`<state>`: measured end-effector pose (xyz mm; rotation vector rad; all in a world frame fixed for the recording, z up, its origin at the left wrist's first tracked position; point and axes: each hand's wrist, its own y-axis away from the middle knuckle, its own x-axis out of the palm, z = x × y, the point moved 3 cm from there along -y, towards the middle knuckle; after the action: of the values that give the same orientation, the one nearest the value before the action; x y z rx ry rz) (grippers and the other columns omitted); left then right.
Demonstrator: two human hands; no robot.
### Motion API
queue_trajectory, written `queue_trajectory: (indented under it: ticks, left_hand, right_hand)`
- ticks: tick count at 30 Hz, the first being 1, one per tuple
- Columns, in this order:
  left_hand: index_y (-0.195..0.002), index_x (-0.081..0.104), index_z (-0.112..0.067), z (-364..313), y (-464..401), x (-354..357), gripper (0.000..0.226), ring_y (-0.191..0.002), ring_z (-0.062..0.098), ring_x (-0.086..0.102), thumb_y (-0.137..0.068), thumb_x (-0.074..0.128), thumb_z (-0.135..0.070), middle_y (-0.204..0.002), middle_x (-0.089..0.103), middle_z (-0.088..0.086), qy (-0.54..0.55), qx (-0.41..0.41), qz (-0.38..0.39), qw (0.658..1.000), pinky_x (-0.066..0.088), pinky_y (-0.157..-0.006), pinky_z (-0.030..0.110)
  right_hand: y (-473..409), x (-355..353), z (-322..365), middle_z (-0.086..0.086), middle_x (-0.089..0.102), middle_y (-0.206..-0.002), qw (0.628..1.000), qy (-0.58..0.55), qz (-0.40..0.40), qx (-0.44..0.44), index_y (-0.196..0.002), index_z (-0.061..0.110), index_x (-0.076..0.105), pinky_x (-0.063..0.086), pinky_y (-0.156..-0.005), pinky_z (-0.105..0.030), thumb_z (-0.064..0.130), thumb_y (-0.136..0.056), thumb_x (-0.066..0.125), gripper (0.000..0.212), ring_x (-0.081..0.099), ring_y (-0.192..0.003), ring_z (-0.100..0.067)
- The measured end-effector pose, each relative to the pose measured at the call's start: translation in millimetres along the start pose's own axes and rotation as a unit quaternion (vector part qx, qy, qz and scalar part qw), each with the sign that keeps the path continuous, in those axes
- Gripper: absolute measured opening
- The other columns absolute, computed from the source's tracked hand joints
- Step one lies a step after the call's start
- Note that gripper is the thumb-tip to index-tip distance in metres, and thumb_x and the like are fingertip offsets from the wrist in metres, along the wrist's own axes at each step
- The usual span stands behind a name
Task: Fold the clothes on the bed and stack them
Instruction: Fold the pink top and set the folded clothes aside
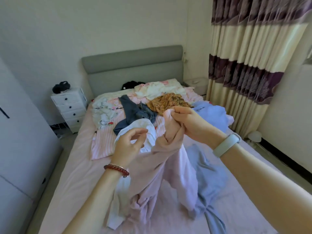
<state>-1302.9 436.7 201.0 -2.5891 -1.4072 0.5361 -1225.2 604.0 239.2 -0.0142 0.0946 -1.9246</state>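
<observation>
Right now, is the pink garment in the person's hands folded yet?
Not folded. The pink garment hangs bunched and twisted from the right hand, which grips its top end; its lower part trails crumpled on the bed.

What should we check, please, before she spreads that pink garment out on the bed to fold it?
1. Right hand grips the pink garment: ok.
2. Left hand has a hold on it: not ok; fingers loosely curled near white cloth.
3. Garment free of the light blue garment beside it: cannot tell.
4. Bare bed sheet for laying it flat: ok, at left.
5. Folded stack started: not ok, none visible.
</observation>
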Motion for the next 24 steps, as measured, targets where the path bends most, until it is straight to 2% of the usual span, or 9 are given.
queue_trajectory:
  ticks: [4, 7, 10, 12, 14, 16, 19, 21, 24]
  left_hand:
    - [-0.111, 0.049, -0.044, -44, 18, -18, 0.03, -0.108, -0.009, 0.046, -0.091, 0.057, -0.022, -0.123, 0.049, -0.017, -0.061, 0.044, 0.063, 0.995, 0.039, -0.085, 0.011]
    - [-0.127, 0.039, -0.042, -83, 41, -9, 0.047, -0.109, -0.028, 0.03, -0.088, 0.06, -0.028, -0.13, 0.036, -0.03, -0.079, 0.088, 0.116, 0.986, 0.029, -0.089, 0.004]
    - [-0.131, 0.037, -0.042, -104, 75, 13, 0.061, -0.114, -0.021, 0.036, -0.083, 0.069, -0.026, -0.128, 0.039, -0.033, -0.112, 0.067, 0.22, 0.967, 0.031, -0.087, 0.0]
    - [-0.104, 0.054, -0.043, -102, 106, 30, 0.036, -0.088, -0.018, 0.052, -0.08, 0.072, -0.023, -0.1, 0.057, -0.03, -0.155, 0.062, 0.256, 0.952, 0.039, -0.071, 0.004]
    - [-0.075, 0.06, -0.023, -97, 138, 38, 0.011, -0.061, -0.003, 0.049, -0.081, 0.067, -0.017, -0.068, 0.058, -0.014, -0.219, 0.08, 0.225, 0.946, 0.038, -0.059, 0.013]
    - [-0.073, 0.061, -0.002, -92, 167, 38, 0.019, -0.063, 0.008, 0.05, -0.088, 0.057, -0.014, -0.069, 0.058, 0.01, -0.218, 0.054, 0.186, 0.957, 0.045, -0.062, 0.031]
    - [-0.077, 0.06, -0.008, -95, 210, 36, 0.022, -0.069, 0.013, 0.06, -0.095, 0.049, -0.015, -0.073, 0.061, 0.005, -0.041, -0.067, 0.167, 0.983, 0.054, -0.062, 0.026]
    - [-0.083, 0.058, -0.014, -101, 239, 42, 0.017, -0.067, 0.014, 0.058, -0.096, 0.047, -0.016, -0.076, 0.058, 0.002, 0.037, -0.123, 0.187, 0.974, 0.048, -0.056, 0.022]
    - [-0.089, 0.054, -0.021, -111, 276, 49, 0.017, -0.068, 0.005, 0.049, -0.091, 0.054, -0.038, -0.08, 0.05, -0.001, 0.009, -0.082, 0.209, 0.974, 0.039, -0.058, 0.014]
  right_hand:
    - [61, 13, 77, -0.007, 0.042, -0.074, 0.982, 0.159, 0.07, -0.074, -0.075, 0.002, 0.051, 0.032, -0.064, -0.021, -0.002, -0.094, 0.041, 0.022, 0.04, -0.071, -0.013]
    - [109, 11, 121, -0.008, 0.044, -0.073, 0.975, 0.181, 0.046, -0.121, -0.081, -0.006, 0.054, 0.033, -0.064, -0.028, -0.004, -0.092, 0.041, 0.017, 0.041, -0.072, -0.018]
    - [159, -2, 145, 0.007, 0.052, -0.058, 0.972, 0.16, 0.005, -0.174, -0.066, 0.014, 0.059, 0.037, -0.054, -0.014, -0.006, -0.093, 0.039, 0.038, 0.047, -0.056, -0.003]
    - [192, -15, 149, 0.007, 0.049, -0.056, 0.967, 0.159, -0.045, -0.196, -0.061, 0.019, 0.055, 0.035, -0.053, -0.015, -0.004, -0.094, 0.04, 0.043, 0.044, -0.054, -0.005]
    - [220, -33, 144, -0.003, 0.041, -0.061, 0.955, 0.179, -0.114, -0.205, -0.064, 0.009, 0.05, 0.03, -0.056, -0.025, -0.001, -0.095, 0.04, 0.034, 0.037, -0.059, -0.014]
    - [247, -57, 129, -0.01, 0.041, -0.07, 0.942, 0.2, -0.177, -0.202, -0.077, -0.009, 0.051, 0.029, -0.062, -0.032, 0.002, -0.095, 0.039, 0.024, 0.036, -0.066, -0.02]
    - [290, -82, 97, -0.013, 0.048, -0.079, 0.916, 0.266, -0.228, -0.195, -0.092, -0.014, 0.053, 0.032, -0.062, -0.027, 0.003, -0.095, 0.039, 0.022, 0.041, -0.073, -0.019]
    - [315, -89, 72, -0.01, 0.048, -0.072, 0.901, 0.3, -0.247, -0.193, -0.083, -0.005, 0.052, 0.03, -0.058, -0.025, 0.003, -0.095, 0.04, 0.02, 0.04, -0.068, -0.015]
    - [345, -101, 39, 0.01, 0.048, -0.068, 0.889, 0.309, -0.282, -0.187, -0.078, 0.017, 0.049, 0.034, -0.058, -0.018, 0.005, -0.096, 0.04, 0.023, 0.043, -0.063, -0.003]
